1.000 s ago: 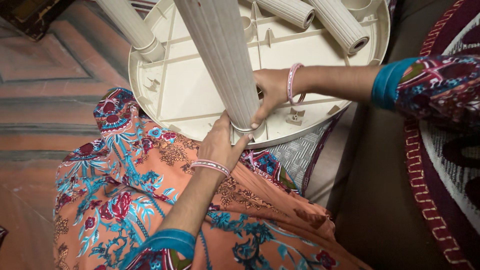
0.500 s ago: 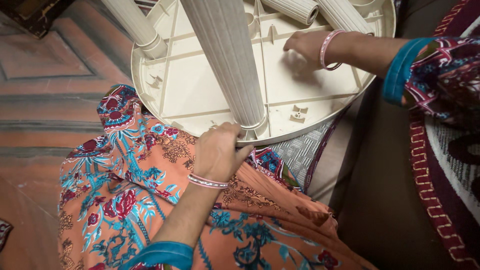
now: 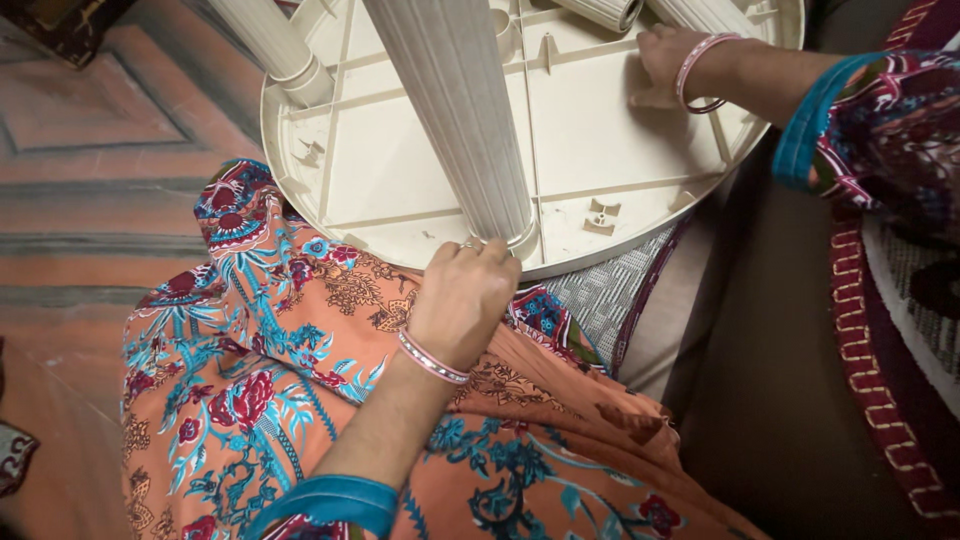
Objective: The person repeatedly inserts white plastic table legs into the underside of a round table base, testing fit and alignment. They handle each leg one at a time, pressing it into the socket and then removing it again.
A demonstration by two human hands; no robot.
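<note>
Round cream plastic table [image 3: 600, 130] is seen upside down, ribbed underside up, propped on the lap; fluted legs are fitted in sockets. Nearest leg [image 3: 455, 120] blocks the middle. Orange floral fabric [image 3: 250, 350] is spread below, patterned carpet [image 3: 90, 130] at left. Left hand [image 3: 462, 300] is curled at that leg's base, touching it. Right hand [image 3: 668, 62] is laid flat, fingers loose, on the underside.
</note>
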